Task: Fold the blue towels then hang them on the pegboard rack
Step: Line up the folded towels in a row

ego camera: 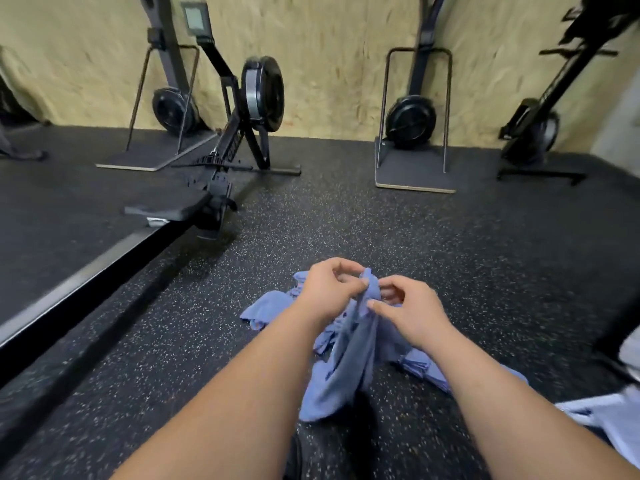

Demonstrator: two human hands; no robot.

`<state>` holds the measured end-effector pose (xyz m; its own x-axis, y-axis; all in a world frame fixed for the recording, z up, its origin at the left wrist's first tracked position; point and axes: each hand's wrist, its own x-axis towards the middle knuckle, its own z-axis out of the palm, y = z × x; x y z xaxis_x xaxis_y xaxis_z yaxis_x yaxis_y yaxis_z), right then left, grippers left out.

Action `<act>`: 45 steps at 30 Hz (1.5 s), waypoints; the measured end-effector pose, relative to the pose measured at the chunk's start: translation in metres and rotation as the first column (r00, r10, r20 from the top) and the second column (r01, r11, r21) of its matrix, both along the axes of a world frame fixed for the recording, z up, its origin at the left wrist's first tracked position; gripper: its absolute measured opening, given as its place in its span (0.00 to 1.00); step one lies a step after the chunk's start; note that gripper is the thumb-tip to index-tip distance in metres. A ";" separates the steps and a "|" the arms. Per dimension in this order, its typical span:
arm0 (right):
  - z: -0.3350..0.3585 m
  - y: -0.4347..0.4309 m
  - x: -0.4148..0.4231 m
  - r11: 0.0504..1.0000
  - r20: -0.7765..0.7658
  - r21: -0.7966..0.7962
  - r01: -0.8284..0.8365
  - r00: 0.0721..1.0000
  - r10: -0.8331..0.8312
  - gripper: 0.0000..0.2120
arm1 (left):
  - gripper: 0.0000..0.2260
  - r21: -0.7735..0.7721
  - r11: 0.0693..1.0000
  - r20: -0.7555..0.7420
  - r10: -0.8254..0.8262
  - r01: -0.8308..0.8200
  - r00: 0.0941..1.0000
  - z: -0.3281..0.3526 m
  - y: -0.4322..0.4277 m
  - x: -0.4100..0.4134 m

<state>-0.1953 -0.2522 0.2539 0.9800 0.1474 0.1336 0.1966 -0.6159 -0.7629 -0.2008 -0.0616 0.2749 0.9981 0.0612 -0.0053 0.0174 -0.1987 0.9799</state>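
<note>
Blue towel (346, 362) is hanging from both my hands just above the speckled black floor (467, 258), its loose lower end drooping toward my legs. I am pinching its bunched top edge with my left hand (329, 289), thumb and fingertips curled onto the cloth. My right hand (412, 313) is pinching the same towel just below and beside that, so the two hands are sitting close together, almost touching. Other blue towels (266, 308) are lying in a crumpled heap on the floor under and behind my hands, and a flatter stack (426, 367) is lying beside my right forearm. A rowing machine (242, 133) is standing well apart, ahead on my left, near the chipboard wall (329, 64).
</note>
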 end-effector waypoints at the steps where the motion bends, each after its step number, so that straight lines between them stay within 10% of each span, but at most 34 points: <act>1: -0.001 -0.002 -0.005 1.000 0.003 0.013 0.013 1.000 -0.013 0.12 | 0.09 -0.025 1.000 -0.003 -0.013 0.012 1.000 0.001 -0.002 -0.008; 23: 0.052 0.116 0.155 0.968 0.151 0.228 0.106 0.978 -0.142 0.02 | 0.12 -0.165 0.880 0.172 0.470 -0.445 0.866 -0.009 0.118 0.061; 30: 0.024 0.151 0.155 0.994 0.004 -0.055 -0.091 0.996 0.092 0.11 | 0.09 -0.062 0.898 0.063 0.439 -0.436 0.896 -0.015 0.138 0.071; 45: 0.034 0.056 -0.002 0.891 -0.076 0.438 -0.123 0.982 0.173 0.06 | 0.04 -0.283 0.944 -0.100 0.150 -0.172 0.984 0.017 0.047 -0.001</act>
